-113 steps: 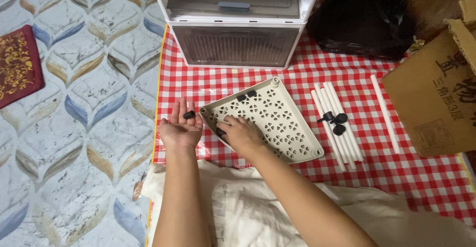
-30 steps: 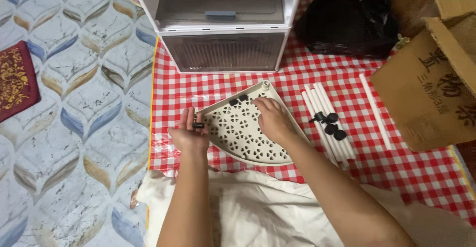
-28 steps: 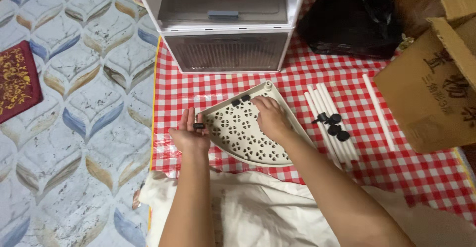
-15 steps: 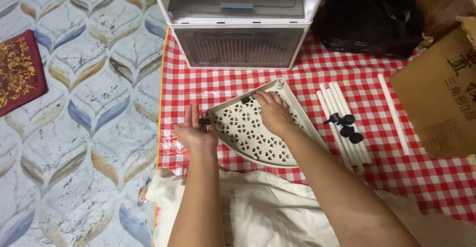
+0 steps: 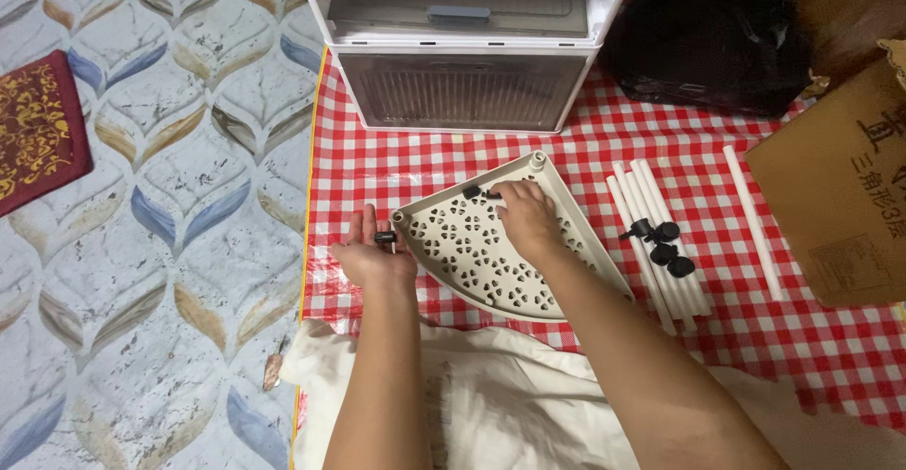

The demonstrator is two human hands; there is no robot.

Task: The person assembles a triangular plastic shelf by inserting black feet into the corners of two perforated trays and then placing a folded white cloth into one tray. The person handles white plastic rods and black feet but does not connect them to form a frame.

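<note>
Plastic on cloth

Matt cream plastic shelf tray, glossy black plastic casters, smooth white tubes, checked cloth, rough cardboard box.

shelf tray before cabinet, tubes right of tray

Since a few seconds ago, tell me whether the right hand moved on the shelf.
Yes. The right hand went from the shelf's near-left part up to its far edge, toward the cabinet.
</note>
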